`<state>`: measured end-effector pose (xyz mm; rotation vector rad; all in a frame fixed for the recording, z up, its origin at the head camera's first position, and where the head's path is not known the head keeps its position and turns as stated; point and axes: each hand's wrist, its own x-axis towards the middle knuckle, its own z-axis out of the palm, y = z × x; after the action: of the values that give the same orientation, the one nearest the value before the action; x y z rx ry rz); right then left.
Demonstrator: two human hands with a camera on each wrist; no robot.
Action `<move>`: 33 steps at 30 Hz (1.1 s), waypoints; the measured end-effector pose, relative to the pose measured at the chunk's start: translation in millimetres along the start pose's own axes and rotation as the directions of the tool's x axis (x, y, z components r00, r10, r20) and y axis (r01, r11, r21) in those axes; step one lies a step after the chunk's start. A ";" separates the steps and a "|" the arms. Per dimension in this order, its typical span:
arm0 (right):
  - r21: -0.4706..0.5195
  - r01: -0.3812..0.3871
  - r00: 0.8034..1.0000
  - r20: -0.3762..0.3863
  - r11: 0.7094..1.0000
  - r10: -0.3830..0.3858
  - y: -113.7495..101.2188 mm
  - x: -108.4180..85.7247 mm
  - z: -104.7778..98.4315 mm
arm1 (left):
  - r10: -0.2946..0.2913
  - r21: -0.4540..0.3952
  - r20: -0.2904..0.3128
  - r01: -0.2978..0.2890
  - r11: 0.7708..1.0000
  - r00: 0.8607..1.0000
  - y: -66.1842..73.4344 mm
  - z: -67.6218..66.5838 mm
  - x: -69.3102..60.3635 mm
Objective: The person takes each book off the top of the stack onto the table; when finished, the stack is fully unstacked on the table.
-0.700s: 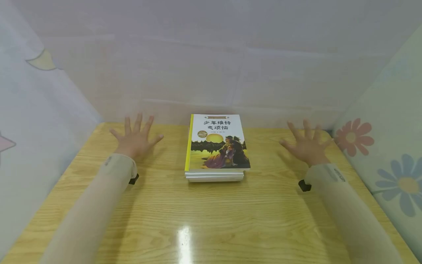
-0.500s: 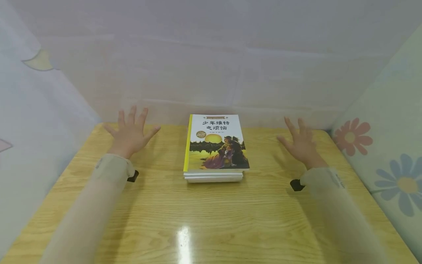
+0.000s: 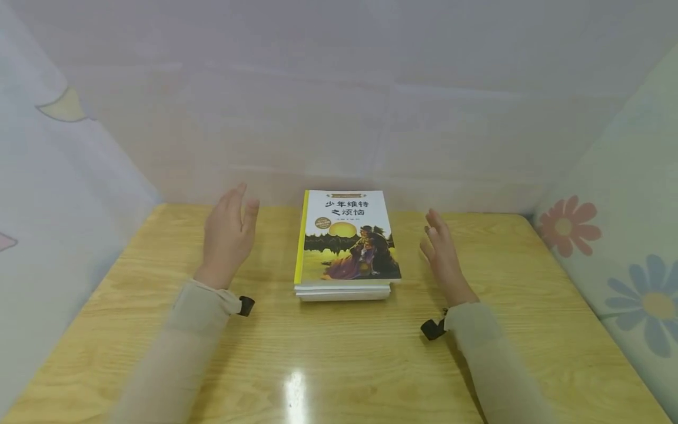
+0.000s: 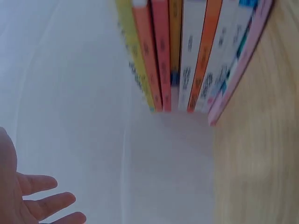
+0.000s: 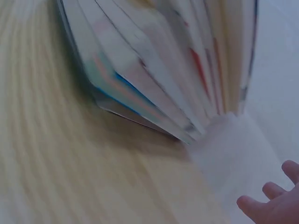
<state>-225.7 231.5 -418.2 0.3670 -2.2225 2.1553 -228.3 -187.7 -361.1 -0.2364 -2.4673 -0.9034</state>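
A stack of several books [image 3: 344, 294] lies on the wooden table, topped by a book [image 3: 349, 241] with a yellow spine and a sunset picture on its cover. To the left of the stack, apart from it, my left hand [image 3: 228, 238] is raised with its fingers extended and its palm turned inward. My right hand [image 3: 445, 256] is held to the right of the stack, fingers loosely extended, also apart from it. The left wrist view shows the coloured book spines [image 4: 182, 56]; the right wrist view shows the books' page edges [image 5: 154, 70]. Neither hand holds anything.
The wooden table [image 3: 339, 359] runs up to a pale cloth wall [image 3: 296, 106] behind the books. A cloth side with printed flowers [image 3: 569, 227] borders the right, and another pale cloth [image 3: 58, 206] borders the left.
Both hands have come inward, closer to the stack, and turned from palms down with fingers spread to palms facing the books. The stack has stayed in place.
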 end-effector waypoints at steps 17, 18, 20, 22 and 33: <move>0.232 -0.028 0.969 0.246 0.972 -0.031 34.4 -11.9 45.3 | -0.244 -0.313 0.489 0.429 0.847 0.838 25.3 45.9 -19.8; 0.229 -0.027 0.967 0.253 0.973 -0.032 33.6 -12.1 45.9 | -0.249 -0.316 0.506 0.446 0.837 0.826 26.4 46.8 -19.6; 0.218 -0.023 0.963 0.266 0.976 -0.037 32.7 -12.3 47.1 | -0.266 -0.313 0.530 0.478 0.821 0.805 28.1 48.2 -20.1; 0.198 -0.028 0.961 0.276 0.980 -0.029 32.0 -12.4 47.6 | -0.279 -0.313 0.540 0.497 0.809 0.794 28.8 49.0 -20.9; 0.179 0.003 0.945 0.323 0.984 -0.061 35.9 -13.3 43.2 | -0.234 -0.446 0.604 0.567 0.692 0.761 16.3 51.7 -21.7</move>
<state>-213.2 191.5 -457.8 0.8188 -2.1547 2.4354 -224.8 -141.7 -397.0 -0.1252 -2.6469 -2.0987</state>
